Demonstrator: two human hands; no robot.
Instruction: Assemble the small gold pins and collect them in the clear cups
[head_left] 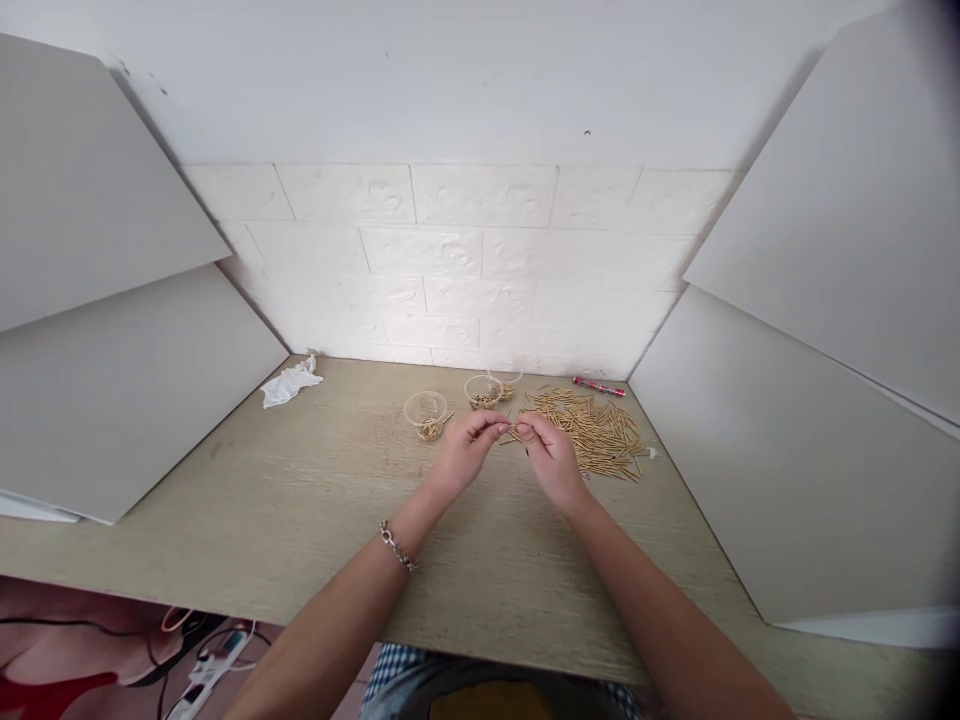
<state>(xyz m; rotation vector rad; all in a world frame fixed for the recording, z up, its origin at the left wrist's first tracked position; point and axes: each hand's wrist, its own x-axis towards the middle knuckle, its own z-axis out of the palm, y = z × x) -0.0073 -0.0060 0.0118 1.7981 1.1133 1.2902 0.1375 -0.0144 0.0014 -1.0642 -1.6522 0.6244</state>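
My left hand [466, 447], with a chain bracelet [397, 546] on the wrist, pinches thumb against fingers. Facing it, my right hand [551, 460] is also closed in a pinch. The fingertips nearly meet, and a slim gold-coloured stick seems to be held between them, mostly covered by the fingers. Behind and right of my right hand spreads a loose pile of slim gold-coloured sticks [600, 432]. Beyond my left hand stand clear plastic cups: a left one [425, 408] with small pieces in it, a middle one [482, 388], and a third [507, 374] partly behind it.
A crumpled white tissue [291, 382] lies at the back left of the wooden table [300, 520]. A red marker-like tube [598, 386] rests by the back wall. Grey panels [150, 400] wall in both sides. A power strip [211, 668] shows below the front edge.
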